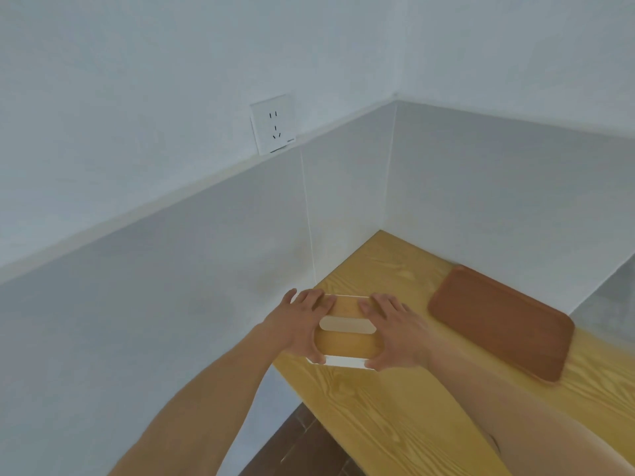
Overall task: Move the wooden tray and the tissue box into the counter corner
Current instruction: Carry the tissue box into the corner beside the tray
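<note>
1. Your left hand [298, 324] and right hand [391, 329] clasp the two ends of the tissue box [343, 333] near the counter's [395, 407] left edge.
2. The wooden tray [500, 324] lies to your right, nearer the right hand.
3. The corner sits ahead and slightly right, so you would push the box forward.
</note>
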